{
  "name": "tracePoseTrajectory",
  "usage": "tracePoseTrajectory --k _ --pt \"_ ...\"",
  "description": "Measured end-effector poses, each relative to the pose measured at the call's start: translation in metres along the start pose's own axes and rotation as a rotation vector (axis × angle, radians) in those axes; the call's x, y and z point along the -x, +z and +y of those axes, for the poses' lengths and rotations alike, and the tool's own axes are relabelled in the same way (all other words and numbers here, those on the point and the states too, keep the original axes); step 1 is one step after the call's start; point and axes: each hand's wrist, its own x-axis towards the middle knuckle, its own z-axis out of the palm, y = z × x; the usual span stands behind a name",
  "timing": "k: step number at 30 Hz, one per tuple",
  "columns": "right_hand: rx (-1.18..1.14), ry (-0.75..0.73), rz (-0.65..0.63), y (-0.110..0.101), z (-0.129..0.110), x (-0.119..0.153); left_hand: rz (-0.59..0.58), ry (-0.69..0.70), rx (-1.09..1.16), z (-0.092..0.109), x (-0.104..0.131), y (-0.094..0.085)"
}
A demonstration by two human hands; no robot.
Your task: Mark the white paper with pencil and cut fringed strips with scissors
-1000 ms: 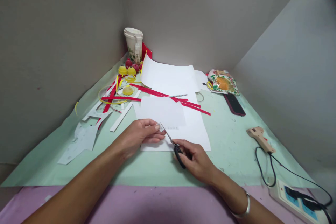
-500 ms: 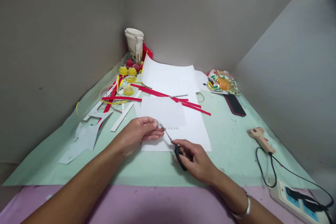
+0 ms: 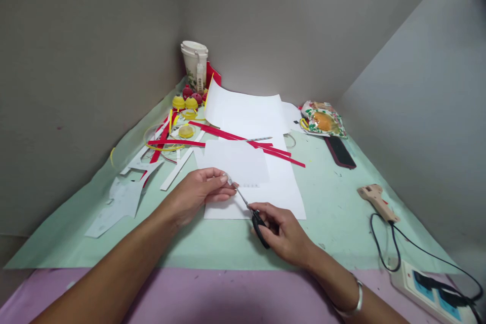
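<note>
My left hand (image 3: 212, 186) pinches a small white piece (image 3: 229, 178) between thumb and fingertips, above white paper sheets. My right hand (image 3: 283, 230) is closed around the black handles of a pair of scissors (image 3: 260, 228). Their metal blades point up and left and reach the small piece at my left fingertips. Beneath lies a larger white sheet (image 3: 281, 197), with a smaller white sheet (image 3: 235, 159) on top that has a row of tiny white bits near its lower edge. A pencil (image 3: 260, 138) rests just beyond, by red strips (image 3: 279, 155).
A lidded cup (image 3: 194, 63), yellow and red round pieces (image 3: 185, 103), and paper scraps (image 3: 123, 200) are on the left. Rightward are a patterned packet (image 3: 324, 120), a phone (image 3: 339, 152), a glue gun (image 3: 377, 202) with its cable, and a power strip (image 3: 425, 288).
The scissors and the fingertips of my left hand have shifted very slightly. Everything else stays where it was.
</note>
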Motion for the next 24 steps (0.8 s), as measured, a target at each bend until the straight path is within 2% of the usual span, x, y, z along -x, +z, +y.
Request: tracePoseTrajectory --k 24 --pt "0.012 -0.024 0.015 -0.0002 -0.0010 -0.0013 -0.025 -0.006 0.012 -0.0049 -0.0010 0.0016"
